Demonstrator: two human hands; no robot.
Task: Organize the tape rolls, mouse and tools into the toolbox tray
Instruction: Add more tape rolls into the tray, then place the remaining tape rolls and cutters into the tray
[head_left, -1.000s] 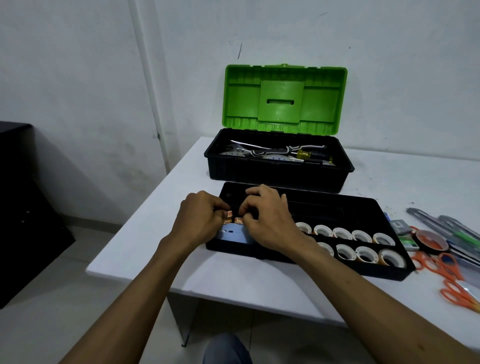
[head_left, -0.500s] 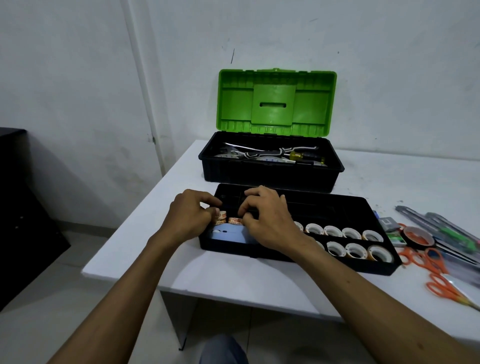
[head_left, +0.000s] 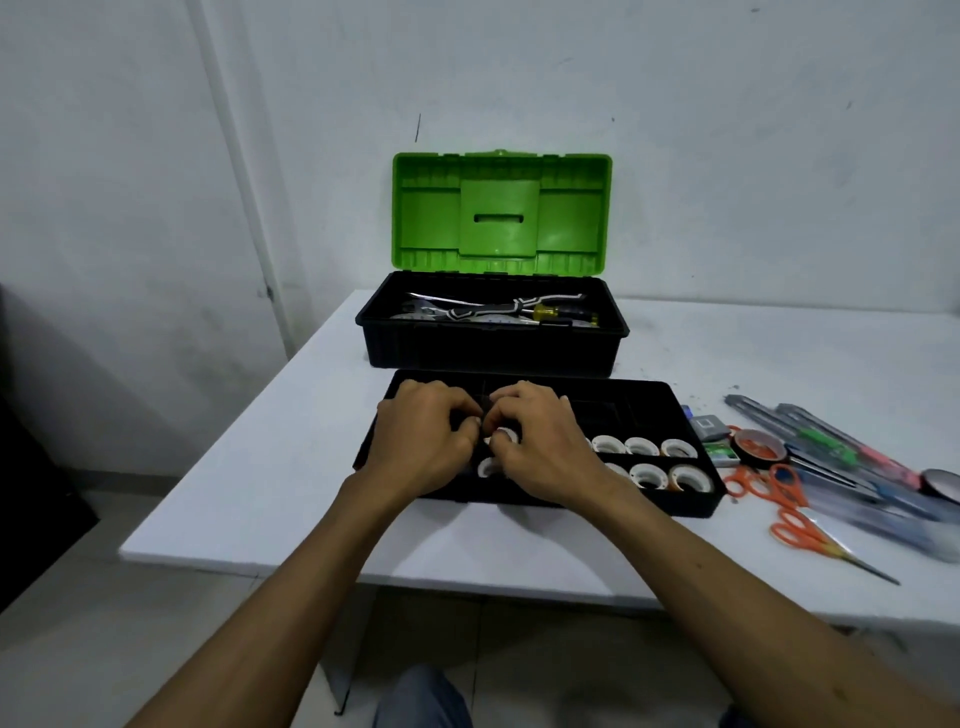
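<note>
Both hands, left hand (head_left: 421, 441) and right hand (head_left: 540, 441), have shifted right along the tray (head_left: 691, 499), fingers curled on what looks like a tape roll (head_left: 505, 433), seating another in the row.

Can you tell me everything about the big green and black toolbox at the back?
The toolbox looks like plastic: a black, deep bottom and a bright green lid that stands open and upright toward the white wall. The lid's inside has ribs and a raised middle panel with a slot. Inside the box lie tools, among them a yellow-handled screwdriver and a black-and-white handled tool. It sits on the white table, just behind the black tray.
</note>
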